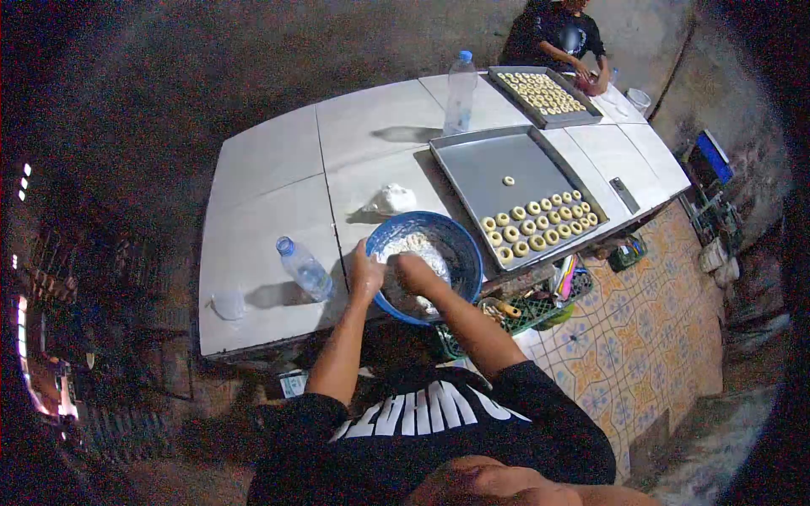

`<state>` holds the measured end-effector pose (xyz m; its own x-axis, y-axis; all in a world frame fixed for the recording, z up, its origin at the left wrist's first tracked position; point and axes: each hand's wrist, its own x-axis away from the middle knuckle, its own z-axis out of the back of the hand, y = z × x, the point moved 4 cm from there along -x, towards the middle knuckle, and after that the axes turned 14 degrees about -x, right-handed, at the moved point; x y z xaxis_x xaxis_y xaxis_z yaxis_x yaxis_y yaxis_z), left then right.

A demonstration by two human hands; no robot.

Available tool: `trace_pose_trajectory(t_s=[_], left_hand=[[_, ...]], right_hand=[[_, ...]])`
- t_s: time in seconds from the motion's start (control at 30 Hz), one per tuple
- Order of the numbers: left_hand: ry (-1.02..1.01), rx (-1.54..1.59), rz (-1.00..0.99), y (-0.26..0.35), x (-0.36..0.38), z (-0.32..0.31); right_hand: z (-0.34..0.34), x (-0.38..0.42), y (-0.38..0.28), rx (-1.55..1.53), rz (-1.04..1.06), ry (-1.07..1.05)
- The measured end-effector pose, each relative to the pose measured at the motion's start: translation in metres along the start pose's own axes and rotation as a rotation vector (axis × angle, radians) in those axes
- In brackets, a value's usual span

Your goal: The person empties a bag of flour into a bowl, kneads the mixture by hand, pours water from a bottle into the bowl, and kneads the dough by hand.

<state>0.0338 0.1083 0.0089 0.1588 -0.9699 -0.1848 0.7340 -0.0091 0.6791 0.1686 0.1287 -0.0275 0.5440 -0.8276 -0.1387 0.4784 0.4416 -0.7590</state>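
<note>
A blue basin [469, 244] stands at the table's near edge, holding a white, floury dough mixture [413, 247]. My left hand [365, 271] grips the basin's left rim, thumb side toward the inside. Down inside the basin, my right hand [417, 275] is curled like a fist over the mixture; its fingers are mostly hidden. Just behind the basin lies a white plastic bag [395, 199]. To the left stands an uncapped clear bottle [305, 271] with a blue neck.
Right of the basin, a metal tray [485, 169] carries rows of ring-shaped dough pieces. Beyond it are a second, fuller tray [540, 97], a tall bottle [461, 94] and another person [564, 38]. A clear cup [228, 304] sits at far left; a green crate [540, 314] is below the table.
</note>
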Motion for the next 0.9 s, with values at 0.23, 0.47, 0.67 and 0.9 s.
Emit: trace_pose_trajectory(t_s=[0.23, 0.47, 0.67, 0.9], left_hand=[[-0.056, 0.122, 0.02, -0.006, -0.005, -0.012], [-0.004, -0.022, -0.087, -0.033, -0.011, -0.028], [0.118, 0.29, 0.071, -0.024, -0.008, -0.021], [0.231, 0.022, -0.14, -0.023, -0.007, -0.019]], right_hand=[[0.029, 0.005, 0.007, -0.124, -0.031, 0.28], [0.006, 0.011, -0.013, -0.029, -0.141, -0.047], [0.001, 0.015, -0.028, 0.128, 0.06, -0.227], [0.004, 0.009, -0.013, 0.094, -0.001, -0.178]])
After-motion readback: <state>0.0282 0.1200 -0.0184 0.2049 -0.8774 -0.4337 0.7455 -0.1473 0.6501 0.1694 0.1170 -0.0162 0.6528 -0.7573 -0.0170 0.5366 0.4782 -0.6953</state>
